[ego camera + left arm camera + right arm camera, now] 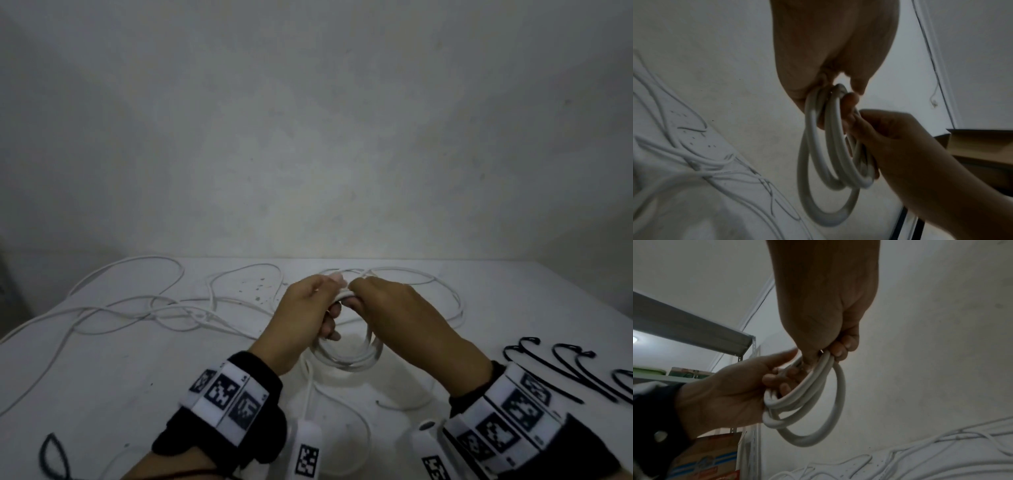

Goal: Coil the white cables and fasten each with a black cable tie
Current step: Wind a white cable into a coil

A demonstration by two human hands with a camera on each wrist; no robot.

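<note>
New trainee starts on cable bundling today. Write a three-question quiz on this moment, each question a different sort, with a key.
1. True or false: both the left hand and the right hand grip the coiled white cable.
2. Where do the spare black cable ties lie? A) beside the right wrist B) inside the coil C) on the wall
3. Fill in: the loose white cables lie on the ____.

Key: 1 true; 2 A; 3 table.
</note>
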